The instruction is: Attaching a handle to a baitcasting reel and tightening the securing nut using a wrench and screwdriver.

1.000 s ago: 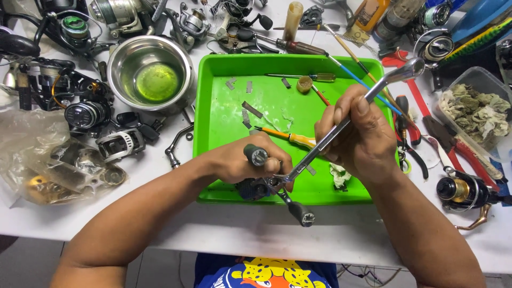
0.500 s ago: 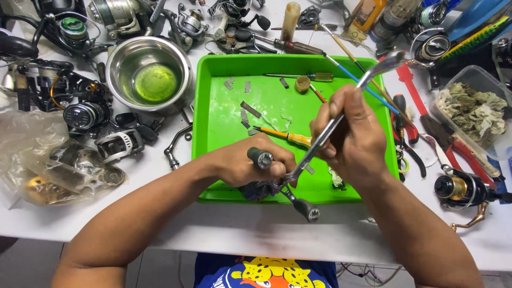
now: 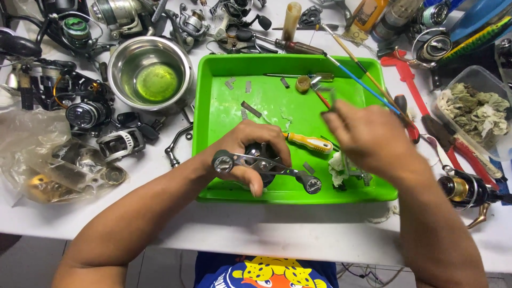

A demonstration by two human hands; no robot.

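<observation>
White table [image 3: 298, 234] was crammed with reel parts. Green tray [image 3: 224, 101] sat dead centre; steel bowl [image 3: 151, 74] at its 10 o'clock. Left hand [image 3: 250, 146] was clamped around the reel [image 3: 266, 165] at the tray's 6 o'clock edge, handle sticking out. Right hand [image 3: 368, 136], blurred at 3 o'clock, fingers loosely curled; couldn't tell whether it held anything. Yellow screwdriver [image 3: 312, 142] lay between them.

White table [image 3: 277, 229] above a grey floor [image 3: 21, 266].

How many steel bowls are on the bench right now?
1: the steel bowl with greenish liquid sits left of the green tray, among the reels. Clutter may hide others.
</observation>
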